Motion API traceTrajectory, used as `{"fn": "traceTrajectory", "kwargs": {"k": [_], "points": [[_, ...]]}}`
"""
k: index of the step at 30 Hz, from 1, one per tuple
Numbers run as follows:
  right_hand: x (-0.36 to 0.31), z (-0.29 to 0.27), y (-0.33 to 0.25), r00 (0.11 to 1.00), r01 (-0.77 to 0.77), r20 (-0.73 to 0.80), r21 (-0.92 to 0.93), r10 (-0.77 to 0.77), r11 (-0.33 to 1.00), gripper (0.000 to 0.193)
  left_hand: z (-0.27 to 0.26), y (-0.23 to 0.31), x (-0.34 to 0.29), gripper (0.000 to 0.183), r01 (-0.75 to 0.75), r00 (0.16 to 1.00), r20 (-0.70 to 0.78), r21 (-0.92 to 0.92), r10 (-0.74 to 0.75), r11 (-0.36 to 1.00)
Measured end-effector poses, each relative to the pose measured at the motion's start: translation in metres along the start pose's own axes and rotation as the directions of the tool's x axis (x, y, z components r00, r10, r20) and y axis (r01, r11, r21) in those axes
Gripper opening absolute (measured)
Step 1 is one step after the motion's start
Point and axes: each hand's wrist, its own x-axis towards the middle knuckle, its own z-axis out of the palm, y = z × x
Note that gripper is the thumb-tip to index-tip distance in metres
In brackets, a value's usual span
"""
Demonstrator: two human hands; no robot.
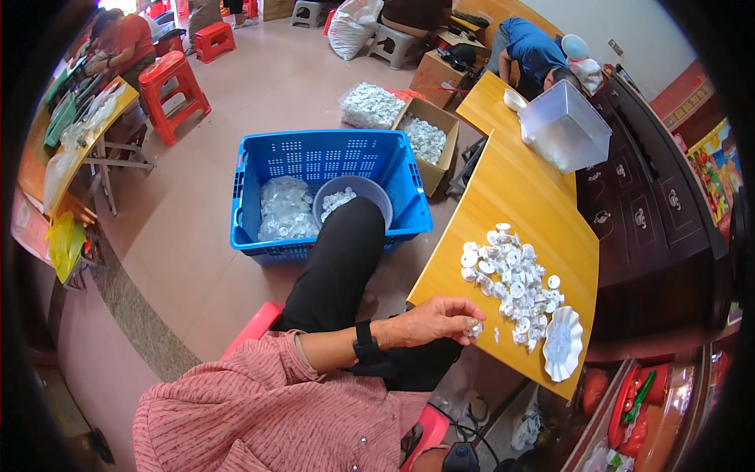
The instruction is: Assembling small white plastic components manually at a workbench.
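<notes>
My left hand [440,321], with a black band round its wrist, is over the near edge of the yellow wooden table. Its thumb and fingers are closed on a small white plastic part [473,330]. Just beyond the fingertips, a heap of white round plastic parts [515,275] spreads over the tabletop. A white scalloped dish [576,346] with small clear pieces stands at the heap's right side. Tiny white bits lie between the hand and the heap. My right forearm [429,458] shows only in part at the lower edge; the right hand is out of view.
A blue crate [250,245] on the floor holds bagged parts and a grey tub [385,206]. Behind it stand a cardboard box [444,161] and a clear bag of parts [370,105]. A clear plastic bin [566,126] sits at the table's far end, near a person in blue.
</notes>
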Motion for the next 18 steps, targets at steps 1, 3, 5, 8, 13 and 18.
{"fn": "traceTrajectory", "kwargs": {"k": [1,3,5,8,13,18], "points": [[-0.001,-0.002,-0.002,1.0,-0.009,0.01,-0.013,0.009,1.0,0.006,0.0,-0.001,-0.001,0.025,0.008,1.0,0.006,-0.003,-0.008,1.0],[-0.004,-0.008,-0.005,0.999,-0.027,0.035,-0.051,0.029,0.998,0.006,-0.002,-0.002,-0.001,0.024,-0.006,1.0,-0.001,-0.086,0.006,0.996],[-0.007,-0.015,-0.008,0.996,-0.048,0.07,-0.094,0.055,0.994,0.007,-0.002,0.003,-0.004,0.023,-0.015,1.0,-0.025,-0.093,0.013,0.996],[-0.012,-0.023,-0.013,0.987,-0.082,0.127,-0.148,0.101,0.986,0.007,-0.005,0.01,-0.007,0.024,-0.049,0.998,-0.053,-0.112,0.043,0.993],[-0.026,-0.009,-0.01,0.894,-0.395,0.169,-0.138,0.414,0.908,0.01,0.004,0.022,-0.01,0.024,-0.048,0.999,-0.028,-0.149,0.044,0.988],[-0.054,0.014,0.017,0.69,-0.63,0.309,-0.19,0.655,0.753,0.017,0.007,0.021,-0.013,0.023,-0.065,0.996,-0.069,-0.113,0.058,0.991]]}}
